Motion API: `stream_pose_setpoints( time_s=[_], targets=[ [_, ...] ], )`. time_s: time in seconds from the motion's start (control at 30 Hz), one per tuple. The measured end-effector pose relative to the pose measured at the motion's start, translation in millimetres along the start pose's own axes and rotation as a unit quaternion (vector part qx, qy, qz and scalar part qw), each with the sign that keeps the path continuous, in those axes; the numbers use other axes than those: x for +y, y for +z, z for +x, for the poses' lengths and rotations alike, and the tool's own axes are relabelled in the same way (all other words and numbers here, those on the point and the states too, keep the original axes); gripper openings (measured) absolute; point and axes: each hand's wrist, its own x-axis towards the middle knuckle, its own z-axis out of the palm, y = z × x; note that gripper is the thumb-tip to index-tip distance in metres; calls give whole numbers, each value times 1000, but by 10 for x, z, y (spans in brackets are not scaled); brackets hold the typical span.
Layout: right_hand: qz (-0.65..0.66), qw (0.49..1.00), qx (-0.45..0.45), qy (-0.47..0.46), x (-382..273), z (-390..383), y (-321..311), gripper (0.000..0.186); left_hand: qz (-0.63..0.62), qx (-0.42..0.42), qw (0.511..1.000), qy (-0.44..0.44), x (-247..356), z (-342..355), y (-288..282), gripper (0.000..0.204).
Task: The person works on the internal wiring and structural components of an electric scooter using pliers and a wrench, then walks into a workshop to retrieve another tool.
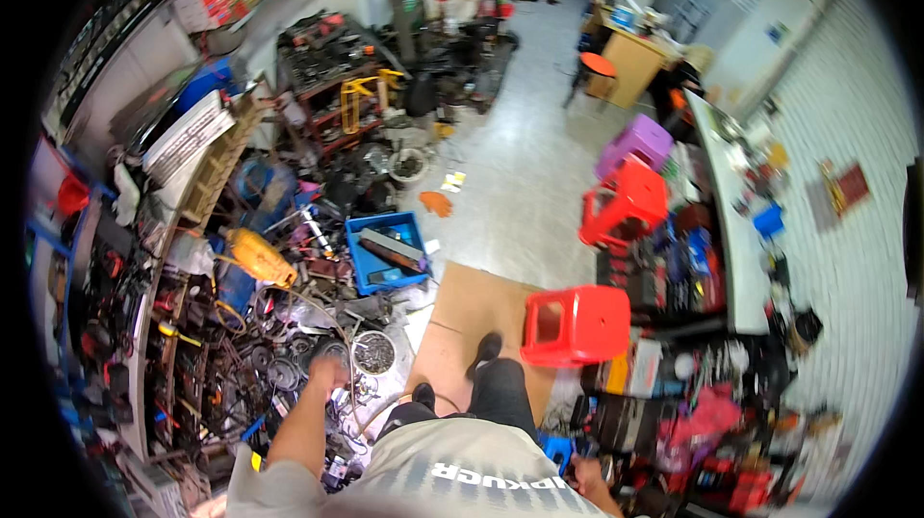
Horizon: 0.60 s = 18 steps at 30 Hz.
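Observation:
My left hand (pixel 330 374) reaches out over the cluttered floor on the left, close to a white bucket of small metal pieces (pixel 373 352). Its fingers are blurred, so whether anything is in them does not show. Dark round metal parts (pixel 283 374) lie just left of that hand. A thin hose or cable (pixel 348 393) curves past it. Low at my right side, my right hand (pixel 588 473) is partly in view with its fingers bent. Right beside it is a blue object (pixel 557 451) whose kind I cannot make out; whether the hand grips it is unclear.
Flattened cardboard (pixel 452 321) lies underfoot. A red plastic stool (pixel 577 325) stands at its right edge, with another red stool (pixel 630 202) and a purple one (pixel 637 144) beyond. A blue crate (pixel 387 250) holds dark parts. Shelves and a long white-topped counter (pixel 733 229) flank the aisle.

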Motion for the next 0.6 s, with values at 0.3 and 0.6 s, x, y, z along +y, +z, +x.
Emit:
stream_pose_setpoints(
  time_s=[0.3, 0.6],
  targets=[
    [-220, 965, -66, -126, -3196, 1913, -158, 25, -97, 11, 987, -128, 305, 1091, 932, 24],
    [-105, 954, -23, -278, -8573, 2357, 268, 19, -164, 34, 944, -284, -313, 858, 2682, 11]
  ],
)
